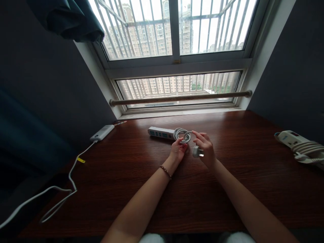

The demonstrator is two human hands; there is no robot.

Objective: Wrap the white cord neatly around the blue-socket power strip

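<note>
A white power strip with blue-marked sockets lies on the dark red wooden table, in front of the window. At its right end its cord is gathered in several loops. My left hand grips these loops from below, thumb on the near side. My right hand pinches the cord where it leaves the coil, thumb and fingers closed. The strip's plug hangs beside the right palm, its metal prongs pointing right.
A second power strip with its cord wound round it lies at the table's right edge. At the left lies a white device whose white cable runs off the near left side. A rail crosses the window behind the table.
</note>
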